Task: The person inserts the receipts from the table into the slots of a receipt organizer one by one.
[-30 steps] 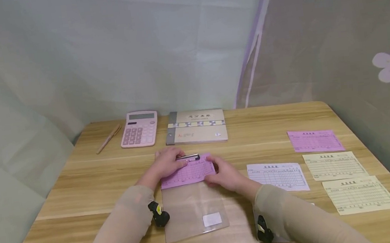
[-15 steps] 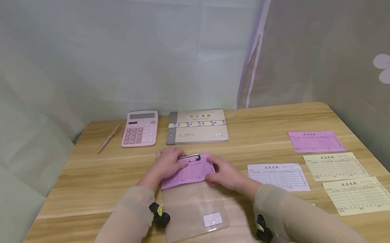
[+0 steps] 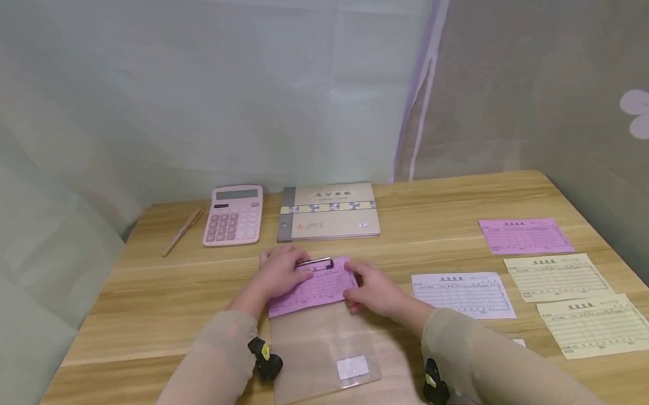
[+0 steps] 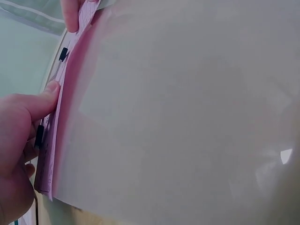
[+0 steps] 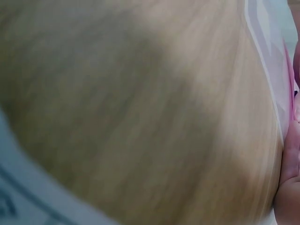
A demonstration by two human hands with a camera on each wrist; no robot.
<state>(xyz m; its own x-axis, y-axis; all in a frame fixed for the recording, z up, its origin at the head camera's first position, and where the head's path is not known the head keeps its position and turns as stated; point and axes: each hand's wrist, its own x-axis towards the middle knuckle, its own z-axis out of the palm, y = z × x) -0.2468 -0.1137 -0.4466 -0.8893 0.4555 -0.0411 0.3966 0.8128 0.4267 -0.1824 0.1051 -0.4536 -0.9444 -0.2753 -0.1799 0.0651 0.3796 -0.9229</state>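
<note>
A pink printed form [image 3: 313, 290] lies across the top of a translucent clipboard [image 3: 311, 351] with a white label near its lower right corner. The metal clip [image 3: 321, 264] with black ends shows above the form. My left hand [image 3: 277, 271] grips the clip end, its thumb [image 4: 49, 98] on the clip and its other fingers curled behind the far edge. My right hand [image 3: 375, 290] pinches the form's right edge between thumb and fingers. In the left wrist view the pink form [image 4: 58, 126] stands slightly raised from the sheet. Only part of my right hand [image 5: 290, 164] shows in the right wrist view.
At the back stand a pen [image 3: 182, 232], a pink calculator [image 3: 233, 215] and an account book [image 3: 328, 212]. To the right lie a white form [image 3: 463, 295], another pink form [image 3: 525, 235] and two yellow forms [image 3: 558, 277]. Another white paper lies partly hidden under my right forearm.
My right thumb has shifted slightly at the pink form's right edge. Both hands otherwise keep their places, and the other papers have not moved.
</note>
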